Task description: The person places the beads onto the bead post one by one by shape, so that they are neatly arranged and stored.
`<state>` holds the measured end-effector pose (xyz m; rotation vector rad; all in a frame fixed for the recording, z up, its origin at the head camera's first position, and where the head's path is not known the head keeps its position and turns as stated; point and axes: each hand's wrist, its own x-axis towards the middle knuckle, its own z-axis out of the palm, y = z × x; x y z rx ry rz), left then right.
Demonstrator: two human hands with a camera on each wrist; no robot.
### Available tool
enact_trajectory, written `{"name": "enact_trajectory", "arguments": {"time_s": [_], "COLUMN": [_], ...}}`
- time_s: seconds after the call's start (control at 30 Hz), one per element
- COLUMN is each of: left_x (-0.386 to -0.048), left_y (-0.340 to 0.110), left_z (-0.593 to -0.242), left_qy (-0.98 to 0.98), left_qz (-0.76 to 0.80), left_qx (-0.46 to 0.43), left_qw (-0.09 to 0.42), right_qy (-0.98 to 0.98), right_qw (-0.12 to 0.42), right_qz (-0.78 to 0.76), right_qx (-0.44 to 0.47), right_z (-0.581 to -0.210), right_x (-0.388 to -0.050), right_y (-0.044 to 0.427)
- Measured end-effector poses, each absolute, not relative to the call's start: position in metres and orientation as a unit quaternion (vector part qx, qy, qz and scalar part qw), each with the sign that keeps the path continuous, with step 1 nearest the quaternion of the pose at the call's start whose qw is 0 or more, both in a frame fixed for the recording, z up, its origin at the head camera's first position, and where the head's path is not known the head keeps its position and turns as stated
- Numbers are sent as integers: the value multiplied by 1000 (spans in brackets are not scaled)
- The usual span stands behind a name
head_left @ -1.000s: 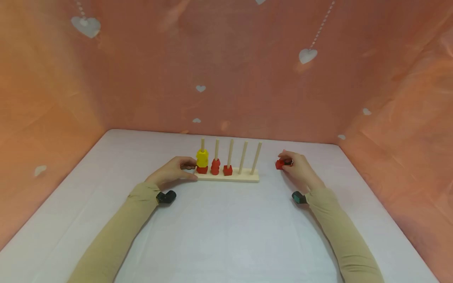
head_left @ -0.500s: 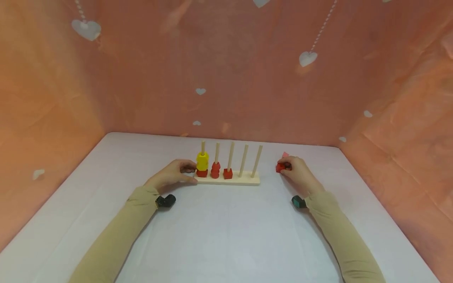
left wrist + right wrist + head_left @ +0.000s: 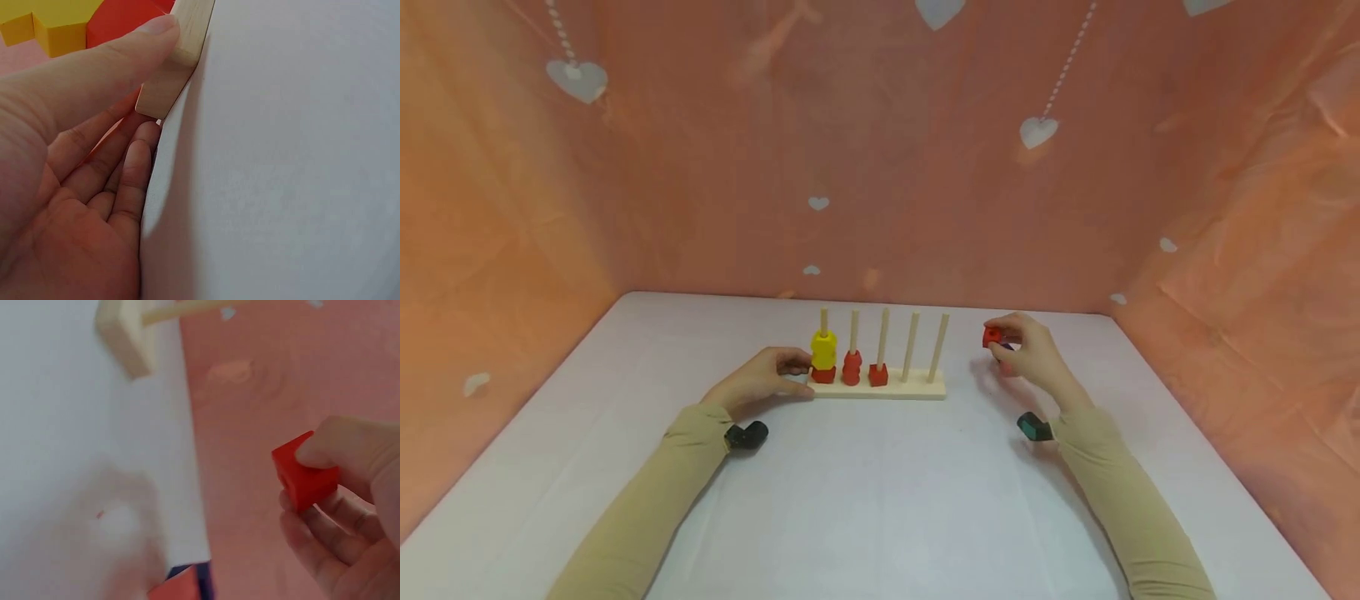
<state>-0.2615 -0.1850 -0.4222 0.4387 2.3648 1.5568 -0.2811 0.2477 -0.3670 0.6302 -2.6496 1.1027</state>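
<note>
A wooden peg stand [image 3: 917,388] with several upright pegs sits on the table. Its leftmost peg carries yellow pieces [image 3: 823,350] above a red one [image 3: 823,375]; the second holds red rounded pieces [image 3: 852,367], the third a red cube [image 3: 878,375]. My left hand [image 3: 763,372] grips the base's left end, thumb [image 3: 119,65] on the front and fingers behind. To the right of the stand, my right hand [image 3: 1033,346] pinches another red cube [image 3: 306,472] with a hole, held above the table. Its thumb covers part of that cube.
Below the right hand, a dark blue piece [image 3: 205,578] and a pinkish-red piece [image 3: 178,586] lie on the white table [image 3: 880,500], partly hidden in the head view. A pink cloth wall [image 3: 880,167] with white hearts rises behind the table.
My right hand has lifted its red cube off the table, uncovering the dark blue piece beneath. The left hand keeps its grip on the stand. The head view has tilted slightly.
</note>
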Motion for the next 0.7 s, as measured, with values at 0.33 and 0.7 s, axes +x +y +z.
{"name": "enact_trajectory", "arguments": {"time_s": [0.33, 0.7], "left_x": [-258, -263], "left_y": [-192, -186], "left_z": [-420, -426], "left_qy": [817, 813], "left_qz": [538, 544], "left_qx": [160, 158], "left_qw": [129, 133], "right_qy": [-846, -773], "right_qw": [195, 186], "right_qz": [436, 523], "right_qx": [237, 307], "right_z": [-331, -286], "right_x": [-257, -231], "right_y": [223, 170]}}
